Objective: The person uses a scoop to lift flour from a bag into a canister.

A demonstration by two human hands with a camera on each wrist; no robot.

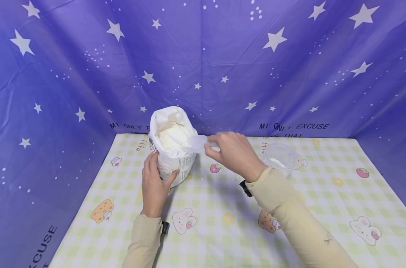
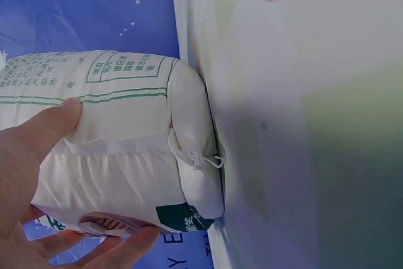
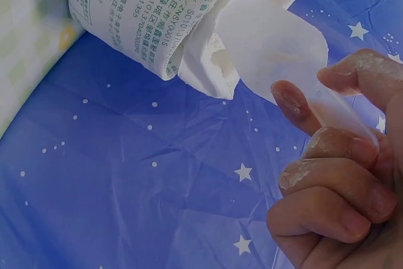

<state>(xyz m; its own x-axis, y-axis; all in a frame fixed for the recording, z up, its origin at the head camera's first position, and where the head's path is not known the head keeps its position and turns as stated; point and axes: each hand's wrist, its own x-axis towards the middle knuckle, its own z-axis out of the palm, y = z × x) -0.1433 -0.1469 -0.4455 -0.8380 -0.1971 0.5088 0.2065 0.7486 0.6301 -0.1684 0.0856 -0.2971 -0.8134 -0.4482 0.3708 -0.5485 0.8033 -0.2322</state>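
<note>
A white cloth sack point(image 1: 176, 163) with green print stands upright at the back of the table, its top open on white powder point(image 1: 173, 137). My left hand point(image 1: 154, 182) grips its near side, thumb on the front and fingers round the left; the left wrist view shows the sack's stitched bottom edge point(image 2: 195, 137). A translucent plastic scoop point(image 1: 197, 143) is in my right hand point(image 1: 234, 152), its handle pinched between thumb and fingers. The scoop's bowl point(image 3: 274, 45) is at the sack's right rim. White dust marks the right fingers point(image 3: 327, 174).
A clear round tub point(image 1: 280, 156) with a little white powder in it stands right of my right hand, partly behind the sleeve. The checked tablecloth point(image 1: 216, 242) covers the table. A blue star-printed curtain point(image 1: 203, 56) closes off the back and sides.
</note>
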